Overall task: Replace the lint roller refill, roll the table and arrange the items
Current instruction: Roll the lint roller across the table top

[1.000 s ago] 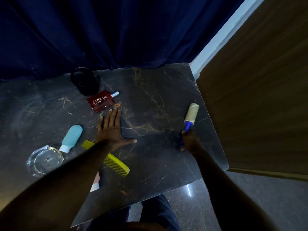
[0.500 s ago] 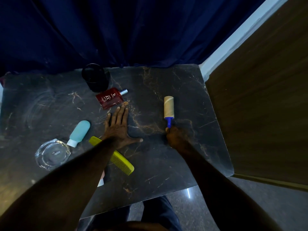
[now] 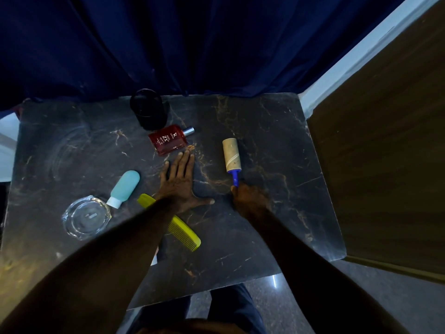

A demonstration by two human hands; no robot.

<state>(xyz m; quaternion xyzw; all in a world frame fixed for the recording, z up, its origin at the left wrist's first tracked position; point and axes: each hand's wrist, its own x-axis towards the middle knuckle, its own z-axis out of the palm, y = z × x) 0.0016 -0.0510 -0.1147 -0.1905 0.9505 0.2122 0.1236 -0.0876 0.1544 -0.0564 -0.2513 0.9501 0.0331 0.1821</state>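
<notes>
Roller point(image 3: 231, 154) lies on the table point(image 3: 277, 141), long axis pointing far from the right hand point(image 3: 249, 200), which grips its near handle point(image 3: 234, 178). The left hand point(image 3: 179, 186) rests flat to the left, fingers point(image 3: 186, 162) straight.

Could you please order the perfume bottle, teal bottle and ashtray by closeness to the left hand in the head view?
From the left hand:
1. Perfume bottle, just ahead.
2. Teal bottle, to the left.
3. Ashtray, farthest left.
</notes>
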